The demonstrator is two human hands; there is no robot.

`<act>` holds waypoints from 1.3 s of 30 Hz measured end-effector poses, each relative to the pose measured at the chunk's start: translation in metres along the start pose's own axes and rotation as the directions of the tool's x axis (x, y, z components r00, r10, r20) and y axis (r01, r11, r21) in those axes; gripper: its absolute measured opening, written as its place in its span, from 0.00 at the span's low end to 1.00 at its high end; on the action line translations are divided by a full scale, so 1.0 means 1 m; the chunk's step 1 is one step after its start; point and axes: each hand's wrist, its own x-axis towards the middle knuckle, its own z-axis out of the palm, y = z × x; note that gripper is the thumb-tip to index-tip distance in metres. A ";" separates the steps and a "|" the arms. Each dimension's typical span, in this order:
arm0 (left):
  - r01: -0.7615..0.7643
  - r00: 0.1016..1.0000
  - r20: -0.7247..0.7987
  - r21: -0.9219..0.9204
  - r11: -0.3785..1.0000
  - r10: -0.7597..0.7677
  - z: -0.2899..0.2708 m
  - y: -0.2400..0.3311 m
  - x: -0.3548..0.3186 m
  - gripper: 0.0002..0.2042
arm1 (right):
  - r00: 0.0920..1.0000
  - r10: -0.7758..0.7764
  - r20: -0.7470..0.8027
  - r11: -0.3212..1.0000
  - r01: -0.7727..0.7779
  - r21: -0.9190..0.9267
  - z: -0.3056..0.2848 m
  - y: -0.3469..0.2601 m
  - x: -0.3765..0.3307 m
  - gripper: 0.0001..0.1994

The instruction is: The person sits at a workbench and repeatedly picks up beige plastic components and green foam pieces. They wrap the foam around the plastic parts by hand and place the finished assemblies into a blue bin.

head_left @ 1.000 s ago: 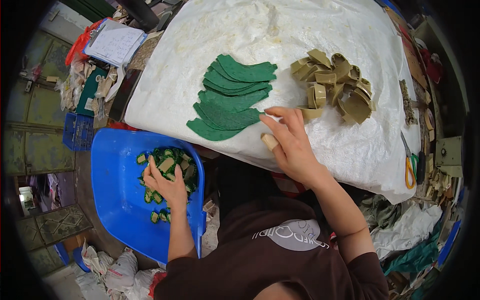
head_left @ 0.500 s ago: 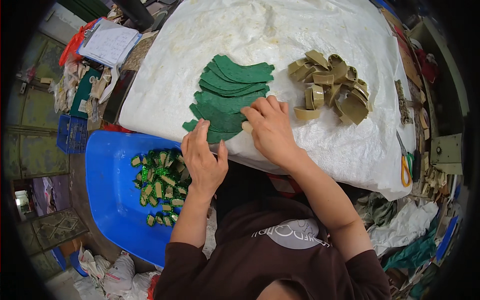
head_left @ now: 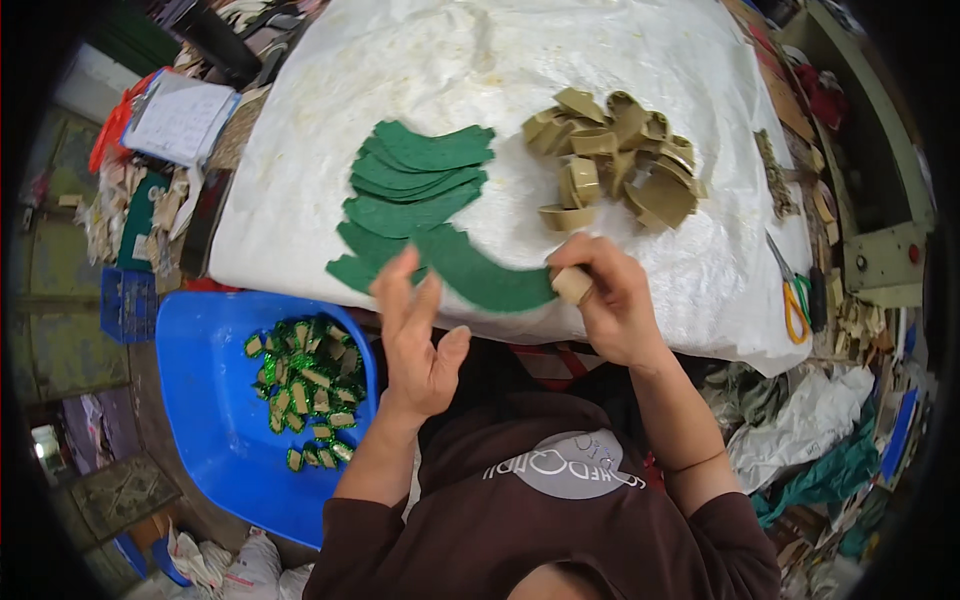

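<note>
My right hand (head_left: 610,300) grips one end of a curved green felt strip (head_left: 480,272) together with a small tan ring piece (head_left: 572,285), lifted just off the near table edge. My left hand (head_left: 418,335) is open, fingers spread, right beside the strip's other end. A fanned stack of more green curved strips (head_left: 415,190) lies on the white sheet (head_left: 420,70) behind. A pile of several tan ring pieces (head_left: 615,160) lies to the right of the stack.
A blue tub (head_left: 215,420) at lower left holds several glittery green wrapped pieces (head_left: 305,390). Orange-handled scissors (head_left: 795,300) lie at the table's right edge. Papers and a blue crate (head_left: 128,300) clutter the left; rags and bags lie at the right.
My left hand came out of the blue tub up to the table edge. My right hand has pulled one green strip off the stack toward me.
</note>
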 end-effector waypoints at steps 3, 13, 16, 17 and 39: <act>0.205 0.978 0.129 -0.415 0.886 -0.166 0.020 0.023 0.013 0.18 | 0.953 0.050 0.298 0.999 -0.043 -0.032 -0.023 -0.001 -0.001 0.13; 0.171 0.962 -0.001 -0.777 0.606 -0.272 0.068 0.030 0.054 0.26 | 0.945 -0.327 -0.015 0.529 0.170 -0.831 -0.012 0.043 0.020 0.18; 0.157 0.987 0.113 -0.654 0.740 -0.110 0.071 0.036 0.077 0.24 | 0.931 -0.365 -0.004 0.532 0.205 -0.821 -0.018 0.041 0.018 0.17; 0.110 0.992 0.121 -0.614 0.782 -0.044 0.075 0.033 0.083 0.22 | 0.926 -0.379 -0.005 0.534 0.214 -0.818 -0.020 0.041 0.016 0.17; 0.388 0.871 0.206 -0.845 0.369 -0.445 0.069 0.035 0.057 0.20 | 0.962 0.123 -0.245 0.618 -0.267 -0.740 -0.083 0.014 -0.056 0.18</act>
